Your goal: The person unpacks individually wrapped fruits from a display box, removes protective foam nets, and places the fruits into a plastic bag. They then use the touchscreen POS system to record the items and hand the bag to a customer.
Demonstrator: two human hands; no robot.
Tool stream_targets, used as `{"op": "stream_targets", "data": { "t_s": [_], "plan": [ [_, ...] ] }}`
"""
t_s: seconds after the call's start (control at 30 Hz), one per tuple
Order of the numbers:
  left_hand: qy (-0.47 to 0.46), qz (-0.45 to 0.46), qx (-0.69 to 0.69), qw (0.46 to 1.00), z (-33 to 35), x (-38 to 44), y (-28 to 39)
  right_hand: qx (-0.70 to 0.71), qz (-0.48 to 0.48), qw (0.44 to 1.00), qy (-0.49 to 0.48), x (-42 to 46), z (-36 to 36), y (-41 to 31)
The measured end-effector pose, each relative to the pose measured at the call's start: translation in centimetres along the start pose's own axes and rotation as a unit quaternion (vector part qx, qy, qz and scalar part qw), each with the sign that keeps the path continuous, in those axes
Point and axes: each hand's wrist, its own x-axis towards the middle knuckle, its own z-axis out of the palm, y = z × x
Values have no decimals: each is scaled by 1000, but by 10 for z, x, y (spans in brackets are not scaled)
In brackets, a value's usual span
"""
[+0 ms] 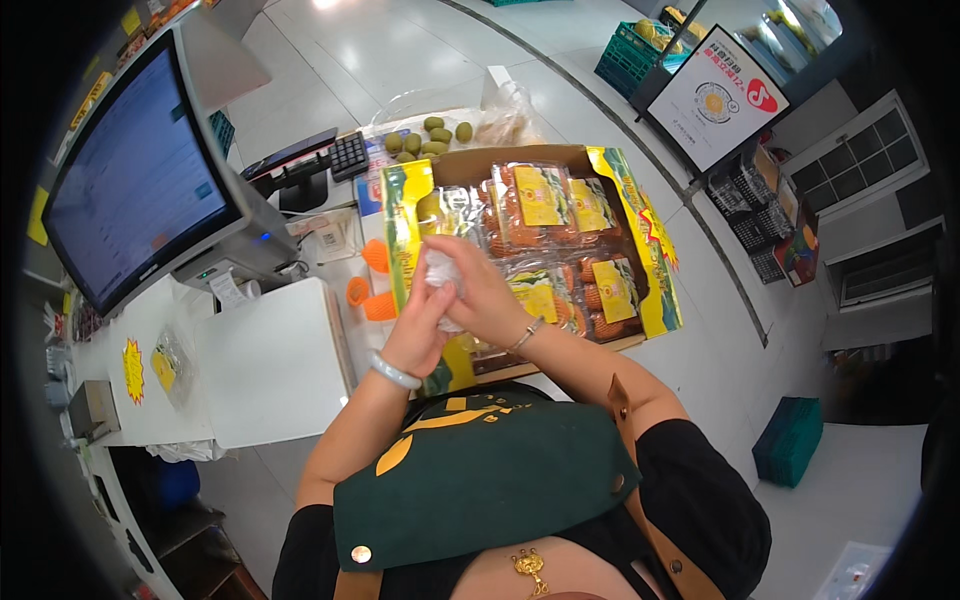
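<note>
My left hand (422, 326) and my right hand (480, 289) are pressed together around a crumpled white tissue or cloth (442, 274), whose kind I cannot settle. Both hands are held above the near left side of an open cardboard box (660, 300) with yellow and green printed flaps. Inside the box sit clear plastic packs (536, 199) of fruit in orange foam nets, with yellow labels. Loose orange foam nets (381, 306) lie just left of the box. The fingers hide part of the white material and some packs beneath.
Beyond the box lie several green-brown fruits (412, 142) and a clear plastic bag (514, 120). A large monitor (142, 172) and a numeric keypad (349, 156) stand to the left. The white counter (270, 360) extends at the near left. A sign board (712, 101) stands on the floor at the right.
</note>
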Motion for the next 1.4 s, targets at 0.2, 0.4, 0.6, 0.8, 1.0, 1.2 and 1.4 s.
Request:
{"op": "stream_targets", "data": {
  "t_s": [0.2, 0.4, 0.6, 0.8, 1.0, 1.2, 1.4],
  "plan": [
    [87, 107, 41, 990, -4, 60, -35, -16, 2, 985, -174, -10, -52, 37],
    [319, 331, 262, 849, -57, 40, 21, 71, 236, 965, -85, -61, -119, 102],
    [409, 138, 602, 671, -144, 46, 22, 101, 304, 945, -66, -86, -139, 116],
    [348, -34, 708, 614, -160, 79, 5, -18, 310, 938, -154, -81, -127, 99],
    [288, 182, 772, 536, -134, 54, 29, -176, 273, 945, -31, -108, -94, 100],
    [279, 313, 715, 559, -98, 15, 36, -26, 507, 856, -101, -101, -82, 94],
    [151, 312, 678, 648, -59, -21, 4, -124, 383, 915, 33, -120, -59, 108]
  ]
}}
